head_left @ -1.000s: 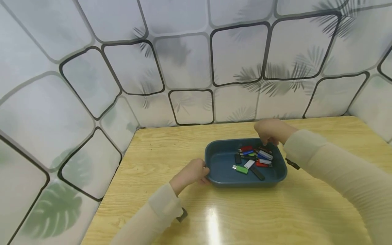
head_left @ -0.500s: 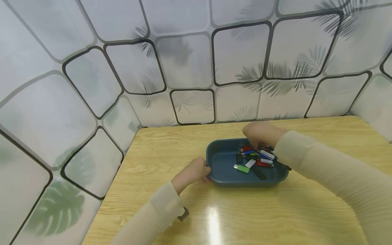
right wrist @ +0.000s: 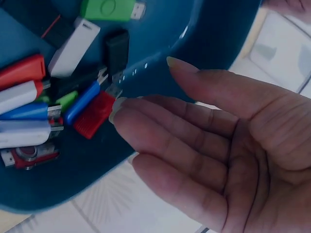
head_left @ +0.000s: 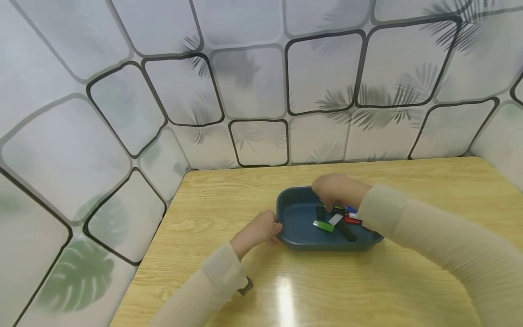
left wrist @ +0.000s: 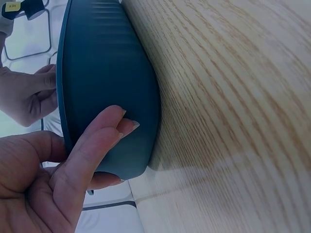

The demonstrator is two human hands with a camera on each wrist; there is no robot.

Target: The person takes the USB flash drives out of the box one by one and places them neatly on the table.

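The pale wall covering, printed with dark rounded outlines and grey-green leaves, stands behind the light yellow wood-grain tabletop. The rectangular dark blue tray with rounded corners rests on the tabletop and contains the assorted USB sticks.

The left hand grasps the tray at its left end: thumb at the rim, fingers against the outer wall. The right hand extends over the far rim, above the sticks. Its grip is released: the fingers are slightly bent, the thumb stands apart, and the palm holds nothing. The fingertips are at the edge of the ribbed red stick; contact cannot be confirmed.

The USB sticks lie mainly in the right part of the tray, some overlapping. The long black stick with a thin red line lies just beside the plain white stick. The bright green stick with a bare silver plug lies on the near side, plug toward the left end. The short black stick lies farther back, apart from the green one. The slim blue stick lies just beside the ribbed red stick.
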